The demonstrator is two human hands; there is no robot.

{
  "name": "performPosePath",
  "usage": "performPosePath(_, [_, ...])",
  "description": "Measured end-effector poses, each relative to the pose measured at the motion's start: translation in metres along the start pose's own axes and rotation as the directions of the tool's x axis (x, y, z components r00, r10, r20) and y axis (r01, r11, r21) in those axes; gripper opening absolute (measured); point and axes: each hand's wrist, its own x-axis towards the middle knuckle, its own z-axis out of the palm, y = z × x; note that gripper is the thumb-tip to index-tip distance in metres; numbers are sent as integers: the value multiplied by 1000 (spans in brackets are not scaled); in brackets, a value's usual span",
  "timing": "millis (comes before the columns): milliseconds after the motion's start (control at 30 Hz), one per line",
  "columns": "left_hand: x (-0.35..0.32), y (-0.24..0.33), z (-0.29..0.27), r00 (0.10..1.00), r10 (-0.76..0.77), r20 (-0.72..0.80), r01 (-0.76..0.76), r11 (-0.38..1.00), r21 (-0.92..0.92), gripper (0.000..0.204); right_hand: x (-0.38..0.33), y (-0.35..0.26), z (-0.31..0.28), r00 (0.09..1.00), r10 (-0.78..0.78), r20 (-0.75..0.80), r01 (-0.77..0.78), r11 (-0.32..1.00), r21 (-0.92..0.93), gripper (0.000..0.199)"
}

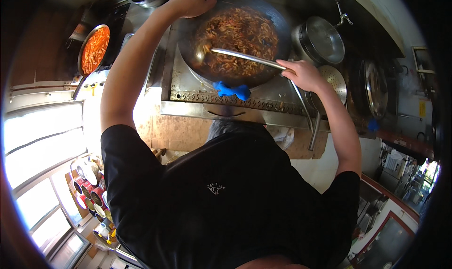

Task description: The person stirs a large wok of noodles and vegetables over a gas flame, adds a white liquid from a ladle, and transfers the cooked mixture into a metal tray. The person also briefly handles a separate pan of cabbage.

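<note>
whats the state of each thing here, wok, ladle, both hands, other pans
wok: full of brown saucy food, on the stove
ladle: bowl dipped in the food, handle gripped
left hand: closed on the wok's far rim
right hand: closed on the ladle handle
blue cloth: lying crumpled on the stove front
side pan: filled with orange-red food
skimmer: idle, resting beside the wok

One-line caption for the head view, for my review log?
Left hand grips large dark wok; right hand holds long steel ladle in it.

Crowding right of the wok (235, 33): lidded pot (322, 39) and strainer (335, 80); leaving open steel rim (188, 80) at left.
</note>
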Motion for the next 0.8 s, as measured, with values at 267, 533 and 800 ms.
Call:
performPosePath(267, [25, 15, 9, 1000, 14, -8, -14, 1000, -12, 32, -95, 57, -58, 941, -242, -236, 55, 798, -600, 43])
performPosePath(533, [37, 6, 27, 997, 69, 43, -72, 995, 70, 33, -145, 43, -98, 930, 103, -352, -203, 943, -262, 39])
performPosePath(800, [22, -5, 41, 999, -19, 50, 19, 1000, -11, 35, -146, -22, -113, 912, 391, -125, -410, 869, -278, 33])
